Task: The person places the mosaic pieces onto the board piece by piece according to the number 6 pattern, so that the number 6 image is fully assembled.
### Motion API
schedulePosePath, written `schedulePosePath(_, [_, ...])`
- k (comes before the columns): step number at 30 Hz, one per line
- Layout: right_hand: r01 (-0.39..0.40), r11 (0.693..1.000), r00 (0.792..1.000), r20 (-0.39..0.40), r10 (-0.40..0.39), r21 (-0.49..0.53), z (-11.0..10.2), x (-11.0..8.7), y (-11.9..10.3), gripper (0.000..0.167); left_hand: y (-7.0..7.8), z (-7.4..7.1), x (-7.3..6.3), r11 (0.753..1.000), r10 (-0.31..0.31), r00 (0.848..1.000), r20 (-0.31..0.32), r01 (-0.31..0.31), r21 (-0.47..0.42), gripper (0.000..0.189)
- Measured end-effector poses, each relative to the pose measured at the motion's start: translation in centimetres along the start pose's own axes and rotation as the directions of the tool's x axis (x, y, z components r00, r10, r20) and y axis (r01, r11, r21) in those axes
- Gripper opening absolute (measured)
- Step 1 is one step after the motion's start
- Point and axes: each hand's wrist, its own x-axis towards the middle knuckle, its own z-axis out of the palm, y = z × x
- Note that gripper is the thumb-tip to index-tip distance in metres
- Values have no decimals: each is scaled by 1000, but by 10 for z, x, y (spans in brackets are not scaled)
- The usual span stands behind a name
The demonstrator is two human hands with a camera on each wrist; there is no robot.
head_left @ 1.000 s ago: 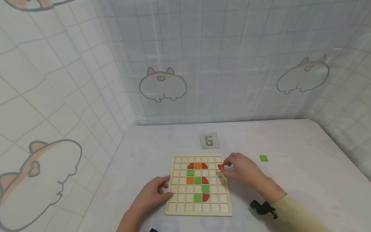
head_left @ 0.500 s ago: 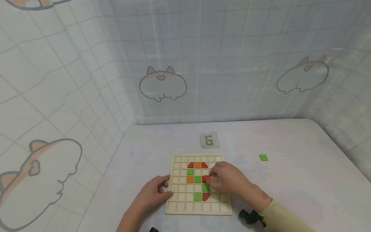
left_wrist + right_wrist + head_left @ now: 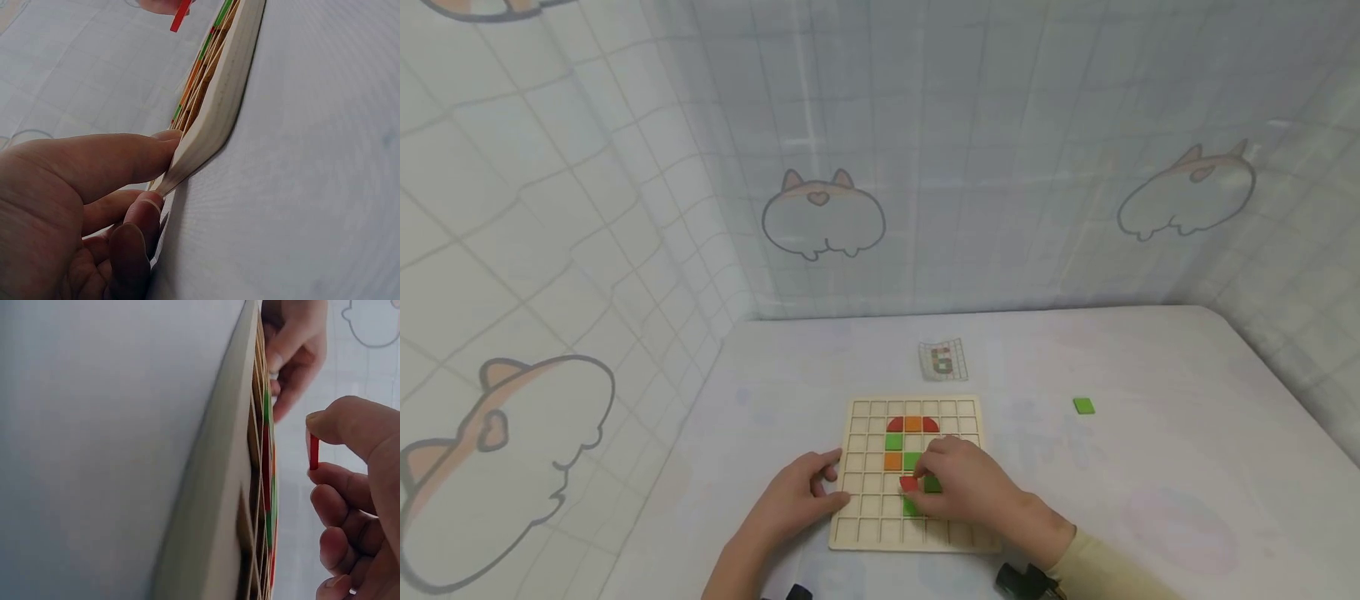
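Observation:
A pale wooden grid board [image 3: 865, 529] lies on the table, with red, orange and green tiles set in some of its squares. My left hand [image 3: 801, 492] pinches the board's left edge between thumb and fingers, as the left wrist view also shows. Over the lower middle of the board, my right hand [image 3: 966, 483] pinches a red quarter-round tile [image 3: 314, 450] between thumb and index finger. The right wrist view shows that tile on edge, raised off the board. Part of the tile pattern, on the lower right, is hidden under this hand.
A small pattern card [image 3: 943, 360] with a gridded coloured figure lies behind the board. One loose green square tile [image 3: 1083, 406] lies to the right. Printed sheets [image 3: 1000, 167] wall in the table at the back and sides.
My right hand has carried the red tile from the board's right edge leftward and down to over its lower middle. The left hand has stayed at the left edge.

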Motion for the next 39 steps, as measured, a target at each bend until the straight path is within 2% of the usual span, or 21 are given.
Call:
schedulePosePath(7, [-11,1000,998,69,13,-24,2,7,-15,20,1,-1,3,1000,7,1000,-4,-6,9,71])
schedulePosePath(11, [2,999,997,73,1,-43,6,10,-19,21,1,-2,3,1000,17,1000,-10,-17,11,71])
schedulePosePath(27, [-33,999,991,130,37,-29,18,8,-20,26,-2,0,2,1000,13,1000,6,-13,17,72])
schedulePosePath(39, [-23,999,990,140,29,-47,14,7,-21,28,-2,0,0,1000,13,1000,-4,-13,16,71])
